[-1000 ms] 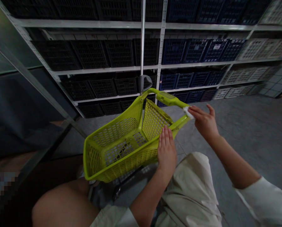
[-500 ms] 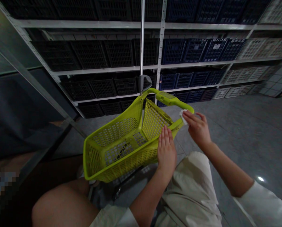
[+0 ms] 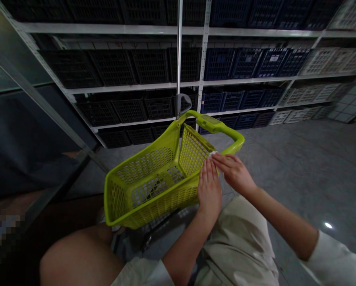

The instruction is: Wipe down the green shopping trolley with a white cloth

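A yellow-green plastic shopping cart (image 3: 154,205) stands in front of me, its basket pierced with small holes and its curved handle (image 3: 233,137) at the upper right. My left hand (image 3: 210,186) lies flat on the near side rim, fingers extended and together. Just right of it, my right hand (image 3: 232,170) presses a small white cloth or tissue (image 3: 213,153) onto the rim close to the rear panel. Most of the white piece is hidden under my right fingers. A grey holder with a metal pole (image 3: 179,51) rises from the far end of the handle.
White metal shelving (image 3: 121,88) behind the cart carries black crates (image 3: 112,69), blue crates (image 3: 218,63) and white crates (image 3: 318,59). On the left, a slanted metal bar (image 3: 47,99) runs past the cart. Grey floor (image 3: 309,167) extends to the right.
My right hand has slid with the white cloth or tissue from the handle's near end, down and left along the rim, to beside my left hand. The left hand stays in place.
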`<state>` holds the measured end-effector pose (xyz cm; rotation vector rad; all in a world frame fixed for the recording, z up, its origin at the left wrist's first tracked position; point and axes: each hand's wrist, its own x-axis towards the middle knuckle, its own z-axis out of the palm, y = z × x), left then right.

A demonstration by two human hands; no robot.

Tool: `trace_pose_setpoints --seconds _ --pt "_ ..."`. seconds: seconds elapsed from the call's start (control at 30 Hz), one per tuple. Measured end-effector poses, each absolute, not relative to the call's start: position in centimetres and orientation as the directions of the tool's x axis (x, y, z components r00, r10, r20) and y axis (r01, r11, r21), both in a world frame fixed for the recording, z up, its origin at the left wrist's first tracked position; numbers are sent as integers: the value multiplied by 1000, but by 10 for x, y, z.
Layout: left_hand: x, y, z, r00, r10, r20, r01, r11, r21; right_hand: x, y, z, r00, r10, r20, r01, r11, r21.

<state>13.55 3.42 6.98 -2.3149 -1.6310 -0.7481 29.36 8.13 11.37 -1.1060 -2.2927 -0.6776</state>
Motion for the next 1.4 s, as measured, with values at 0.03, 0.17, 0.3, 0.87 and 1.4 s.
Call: trace_pose_setpoints --seconds 0.03,0.17,0.3,0.87,1.4 --pt "135 34 70 261 817 514 925 -364 109 293 81 114 -579 550 602 781 587 215" --pt "135 35 69 282 811 513 919 -382 99 321 93 124 -407 573 711 887 435 157" --pt "137 36 65 260 813 521 917 -377 132 313 90 120 -345 565 749 914 384 131" --pt "137 38 59 274 802 532 924 -373 87 305 84 113 -525 551 649 808 563 175" --pt "137 38 61 284 795 537 923 -378 72 326 101 123 -243 536 808 940 336 60"
